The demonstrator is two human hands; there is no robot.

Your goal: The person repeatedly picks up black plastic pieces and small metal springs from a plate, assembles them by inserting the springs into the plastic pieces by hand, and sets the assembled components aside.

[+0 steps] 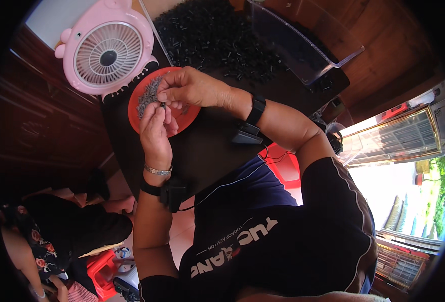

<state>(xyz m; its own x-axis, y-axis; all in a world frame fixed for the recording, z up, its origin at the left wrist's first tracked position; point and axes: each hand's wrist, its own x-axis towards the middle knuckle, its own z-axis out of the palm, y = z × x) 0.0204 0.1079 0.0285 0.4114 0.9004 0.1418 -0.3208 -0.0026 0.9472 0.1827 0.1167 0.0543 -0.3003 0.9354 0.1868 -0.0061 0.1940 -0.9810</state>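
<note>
Over an orange-red bowl (191, 117) my two hands meet, fingertips almost touching. My left hand (155, 126) pinches a small dark piece (163, 105) between thumb and forefinger, its other fingers curled. From the right, my right hand (195, 89) comes in with thumb and forefinger pressed together just above that piece; whatever they hold is too small to make out. Many small grey parts (149, 96) lie in the bowl beneath and beside my hands, which partly hide them.
A pink fan (108, 53) stands left of the bowl on the dark table (202, 146). Behind lies a big heap of small black parts (207, 40), with a clear plastic bin (303, 45) to its right. Another person (71, 226) sits at lower left near a red stool (101, 272).
</note>
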